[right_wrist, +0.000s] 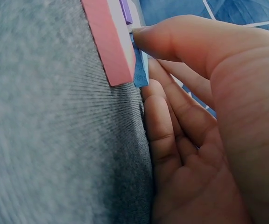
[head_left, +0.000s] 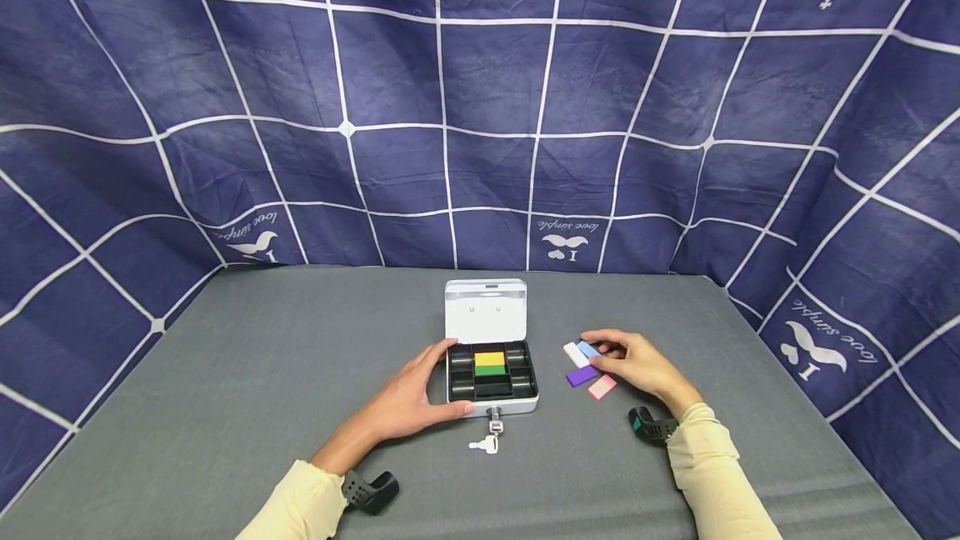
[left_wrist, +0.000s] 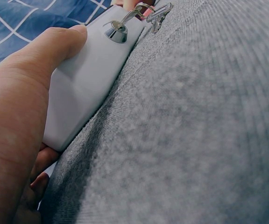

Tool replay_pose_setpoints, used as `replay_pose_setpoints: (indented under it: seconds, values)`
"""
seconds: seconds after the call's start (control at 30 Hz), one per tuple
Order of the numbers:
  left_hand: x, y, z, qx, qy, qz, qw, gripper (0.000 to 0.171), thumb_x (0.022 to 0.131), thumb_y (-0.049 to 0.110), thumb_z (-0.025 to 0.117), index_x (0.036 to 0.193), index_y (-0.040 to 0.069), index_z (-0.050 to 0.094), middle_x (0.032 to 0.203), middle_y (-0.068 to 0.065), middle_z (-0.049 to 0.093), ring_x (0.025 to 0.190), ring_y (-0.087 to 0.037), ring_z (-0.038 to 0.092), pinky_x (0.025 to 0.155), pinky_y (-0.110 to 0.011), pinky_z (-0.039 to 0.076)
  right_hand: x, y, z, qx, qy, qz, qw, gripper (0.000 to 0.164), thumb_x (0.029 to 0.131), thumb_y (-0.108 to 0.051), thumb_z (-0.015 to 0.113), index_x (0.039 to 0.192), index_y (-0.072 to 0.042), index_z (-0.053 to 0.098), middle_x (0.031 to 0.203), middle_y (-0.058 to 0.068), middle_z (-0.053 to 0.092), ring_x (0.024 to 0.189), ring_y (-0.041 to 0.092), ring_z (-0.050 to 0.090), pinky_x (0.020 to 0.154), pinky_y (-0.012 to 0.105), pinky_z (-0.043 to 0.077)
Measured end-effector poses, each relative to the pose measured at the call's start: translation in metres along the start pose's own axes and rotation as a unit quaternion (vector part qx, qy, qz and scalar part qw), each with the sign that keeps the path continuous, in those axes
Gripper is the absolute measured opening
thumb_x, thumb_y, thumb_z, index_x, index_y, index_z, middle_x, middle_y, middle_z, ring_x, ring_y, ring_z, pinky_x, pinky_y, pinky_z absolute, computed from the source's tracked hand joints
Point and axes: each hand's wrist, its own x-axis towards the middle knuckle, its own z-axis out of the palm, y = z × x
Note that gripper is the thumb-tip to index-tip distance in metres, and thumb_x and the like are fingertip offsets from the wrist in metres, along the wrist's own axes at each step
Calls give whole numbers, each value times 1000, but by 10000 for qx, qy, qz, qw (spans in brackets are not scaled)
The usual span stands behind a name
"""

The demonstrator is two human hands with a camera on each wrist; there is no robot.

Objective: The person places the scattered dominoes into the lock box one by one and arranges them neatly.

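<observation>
An open white cash box with a black divided tray stands in the middle of the table in the head view. An orange block and a green block lie in its central compartments. My left hand holds the box by its left side, thumb on the front wall and fingers toward the rear. To the right of the box, my right hand pinches a light blue block between thumb and fingers. Beside it lie a white block, a purple block and a pink block.
Keys hang from the lock at the box's front and lie on the grey tabletop. The raised lid stands at the back of the box. A blue curtain with white lines rises behind the table and along both sides.
</observation>
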Motion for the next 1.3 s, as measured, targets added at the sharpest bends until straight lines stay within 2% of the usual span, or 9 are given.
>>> replay_pose_setpoints:
  seconds: [0.2, 0.57, 0.83, 1.3]
  values:
    - [0, 1, -1, -39, 65, 130, 9999, 100, 77, 62, 83, 157, 24, 38, 153, -12, 50, 137, -38, 51, 109, -60, 42, 1, 2, 0, -87, -7, 16, 10000, 41, 91, -11, 77, 129, 0, 69, 110, 15, 69, 86, 6, 59, 74, 19, 48]
    - [1, 0, 0, -20, 83, 186, 9998, 100, 77, 62, 83, 157, 24, 39, 153, -11, 50, 137, -36, 52, 109, -59, 43, 0, 2, 1, -116, 118, 69, 9998, 38, 90, -10, 78, 127, -1, 70, 104, 11, 69, 81, 5, 59, 71, 19, 48]
    - [1, 0, -1, -19, 46, 142, 9999, 100, 77, 63, 83, 158, 25, 38, 154, -11, 49, 138, -37, 51, 110, -59, 43, 2, 3, 2, -357, 440, 8, 9984, 32, 88, -10, 81, 118, -1, 74, 86, 4, 61, 71, 5, 51, 62, 19, 42]
    - [1, 0, 0, -11, 82, 128, 9999, 100, 76, 62, 84, 157, 26, 39, 153, -11, 50, 137, -36, 51, 109, -58, 43, 3, 5, 5, -878, 518, -207, 9946, 28, 86, -11, 81, 114, -5, 77, 91, 3, 65, 74, 3, 53, 66, 20, 45]
